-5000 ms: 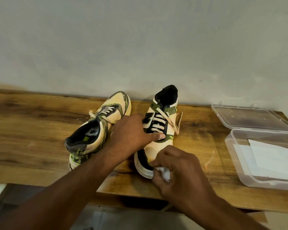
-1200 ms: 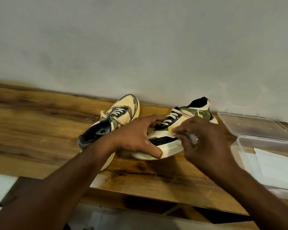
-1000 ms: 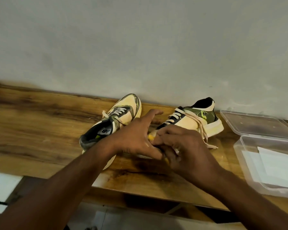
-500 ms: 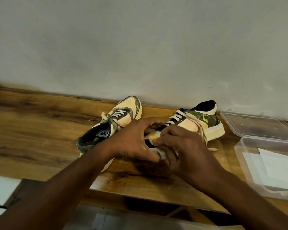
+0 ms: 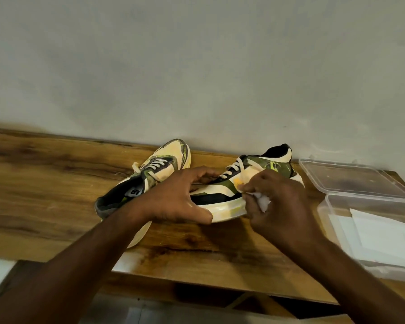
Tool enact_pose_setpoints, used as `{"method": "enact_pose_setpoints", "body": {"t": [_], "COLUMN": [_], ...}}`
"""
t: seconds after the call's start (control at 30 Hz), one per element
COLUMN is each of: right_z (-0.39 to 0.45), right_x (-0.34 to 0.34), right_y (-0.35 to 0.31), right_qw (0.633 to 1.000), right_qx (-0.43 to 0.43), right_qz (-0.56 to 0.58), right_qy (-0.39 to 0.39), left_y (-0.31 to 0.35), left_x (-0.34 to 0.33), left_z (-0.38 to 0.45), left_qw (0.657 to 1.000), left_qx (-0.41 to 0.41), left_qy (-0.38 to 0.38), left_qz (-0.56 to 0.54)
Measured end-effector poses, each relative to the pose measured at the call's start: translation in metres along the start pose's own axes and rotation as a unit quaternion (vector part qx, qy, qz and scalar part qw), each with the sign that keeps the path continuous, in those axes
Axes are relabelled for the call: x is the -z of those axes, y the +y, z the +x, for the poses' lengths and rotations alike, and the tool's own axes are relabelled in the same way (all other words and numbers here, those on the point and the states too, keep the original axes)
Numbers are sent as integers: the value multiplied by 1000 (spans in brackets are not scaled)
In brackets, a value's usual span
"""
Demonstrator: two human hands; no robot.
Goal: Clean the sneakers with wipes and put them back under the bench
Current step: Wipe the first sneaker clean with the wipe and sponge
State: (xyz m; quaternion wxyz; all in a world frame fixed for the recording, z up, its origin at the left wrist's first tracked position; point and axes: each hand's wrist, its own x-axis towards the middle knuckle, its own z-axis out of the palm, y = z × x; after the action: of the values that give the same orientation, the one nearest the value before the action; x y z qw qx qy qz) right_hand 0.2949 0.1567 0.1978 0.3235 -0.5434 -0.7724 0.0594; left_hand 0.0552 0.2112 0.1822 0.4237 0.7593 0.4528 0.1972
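Right hand (image 5: 281, 206): fingers curled round a crumpled white wipe (image 5: 262, 202), a closed grip, with the wipe pressed against the side of the right sneaker (image 5: 229, 195) just above its pale midsole. Left hand (image 5: 180, 199): grip closed round the toe end of the same sneaker, thumb lying along the sole's edge nearest the camera and fingers arched over the upper toward the laces (the fingertips themselves are partly hidden behind the shoe).

The right sneaker lies tilted on its side on the wooden tabletop (image 5: 45, 195), toe toward the left hand, black heel collar toward the wall; its panels are cream, black and olive-green, with a yellow-orange patch just beside the wipe.

The left sneaker (image 5: 147, 181) rests on the tabletop just beside and behind the left forearm, toe pointing to the wall, dark heel toward the near-left; its near side is hidden by the arm.

To the right, apart from the shoes, stands a clear plastic box (image 5: 337, 206) holding flat white wipe sheets (image 5: 379, 237), its hinged lid (image 5: 351, 181) lying open flat toward the wall.

A plain grey wall (image 5: 197, 66) backs the tabletop.
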Motion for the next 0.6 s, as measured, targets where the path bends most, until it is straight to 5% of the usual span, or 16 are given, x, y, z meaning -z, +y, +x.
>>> {"method": "enact_pose_setpoints", "body": {"t": [0.2, 0.43, 0.6], "right_z": [12, 0, 15], "right_x": [12, -6, 13], "right_y": [34, 1, 38], "right_qw": [992, 997, 991], "right_qx": [-64, 6, -53], "right_qz": [15, 48, 22], "right_qy": [107, 56, 124], "left_y": [1, 0, 2], "left_x": [1, 2, 2], "left_z": [3, 2, 3], "left_qw": [1000, 1000, 1000], "left_qx": [12, 15, 5], "left_qy": [2, -4, -10], "left_qz": [0, 6, 2]}}
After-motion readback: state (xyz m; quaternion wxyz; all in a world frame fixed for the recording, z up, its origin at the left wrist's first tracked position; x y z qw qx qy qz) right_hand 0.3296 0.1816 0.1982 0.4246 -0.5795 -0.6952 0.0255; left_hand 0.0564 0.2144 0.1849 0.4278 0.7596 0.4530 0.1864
